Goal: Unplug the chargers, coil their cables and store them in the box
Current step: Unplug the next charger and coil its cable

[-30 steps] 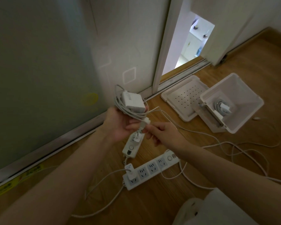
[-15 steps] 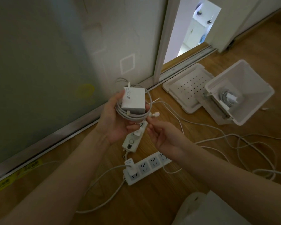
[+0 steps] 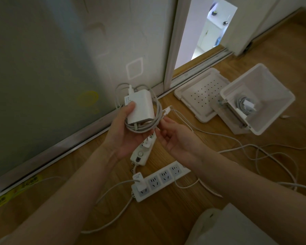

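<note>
1. Charger (image 3: 140, 106) status: unplugged and held in my left hand (image 3: 124, 133). The thumb lies over its face and the fingers curl beneath, gripping both the brick and the loops of its cable (image 3: 145, 128) wound round it.
2. Right hand (image 3: 177, 138): palm up, fingertips curled at the coil's edge. It appears to pinch the free tail just below the connector (image 3: 167, 110).
3. Recommendation: tuck that tail under a loop so the coil cannot spring open. Keep the thumb pressing until the tail is caught.
4. Box (image 3: 272, 112): open on the floor to my right, well apart from the hands, with a stored charger (image 3: 246, 105) inside. I would carry the bundle flat and set it beside that one.
5. Risk: loose leads (image 3: 272, 156) on the floor near the box could snag. One plug (image 3: 140, 181) sits in the long power strip (image 3: 166, 177).
</note>
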{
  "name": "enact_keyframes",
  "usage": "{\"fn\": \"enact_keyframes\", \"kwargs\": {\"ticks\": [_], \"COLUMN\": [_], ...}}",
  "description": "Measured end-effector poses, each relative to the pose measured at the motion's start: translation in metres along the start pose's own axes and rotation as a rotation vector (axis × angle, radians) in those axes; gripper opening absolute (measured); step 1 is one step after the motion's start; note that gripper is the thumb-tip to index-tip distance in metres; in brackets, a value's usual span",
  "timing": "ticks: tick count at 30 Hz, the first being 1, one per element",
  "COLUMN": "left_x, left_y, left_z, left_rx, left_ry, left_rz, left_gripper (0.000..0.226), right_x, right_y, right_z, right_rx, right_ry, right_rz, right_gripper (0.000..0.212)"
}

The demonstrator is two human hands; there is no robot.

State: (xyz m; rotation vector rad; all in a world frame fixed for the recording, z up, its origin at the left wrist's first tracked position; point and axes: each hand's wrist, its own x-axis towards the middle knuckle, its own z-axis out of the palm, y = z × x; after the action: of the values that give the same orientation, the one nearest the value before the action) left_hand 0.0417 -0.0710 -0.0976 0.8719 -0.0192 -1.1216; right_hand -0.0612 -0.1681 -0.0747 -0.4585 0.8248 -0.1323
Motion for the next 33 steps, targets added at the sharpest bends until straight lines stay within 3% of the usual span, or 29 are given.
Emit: {"fn": "enact_keyframes", "kwargs": {"ticks": [5, 10, 13, 21, 26, 30, 33], "left_x": [0.005, 0.004, 0.004, 0.009, 0.016, 0.016, 0.015], "left_y": [0.001, -0.004, -0.009, -0.021, -0.024, -0.029, -0.031], "left_z": [-0.001, -0.004, -0.005, -0.002, 0.006, 0.01, 0.012], "left_rx": [0.109, 0.245, 0.237, 0.188, 0.342, 0.373, 0.35], "left_ry": [-0.008, -0.074, -0.063, 0.096, 0.171, 0.221, 0.211], "left_rz": [-0.019, -0.097, -0.098, -0.218, -0.221, -0.237, -0.226], "left_gripper": [0.057, 0.049, 0.048, 0.066, 0.031, 0.04, 0.029], "right_x": [0.003, 0.004, 0.005, 0.01, 0.015, 0.017, 0.016], "right_y": [-0.001, -0.003, -0.002, -0.007, -0.004, 0.001, -0.002], "right_z": [-0.004, -0.016, -0.022, -0.039, -0.04, -0.043, -0.045], "right_rx": [-0.167, -0.627, -0.719, -0.78, -0.617, -0.455, -0.366], "right_ry": [0.02, 0.048, -0.001, -0.032, 0.029, 0.098, 0.119], "right_rz": [-0.022, -0.256, -0.38, -0.451, -0.402, -0.315, -0.285], "right_gripper": [0.026, 0.018, 0.017, 0.017, 0.017, 0.026, 0.039]}}
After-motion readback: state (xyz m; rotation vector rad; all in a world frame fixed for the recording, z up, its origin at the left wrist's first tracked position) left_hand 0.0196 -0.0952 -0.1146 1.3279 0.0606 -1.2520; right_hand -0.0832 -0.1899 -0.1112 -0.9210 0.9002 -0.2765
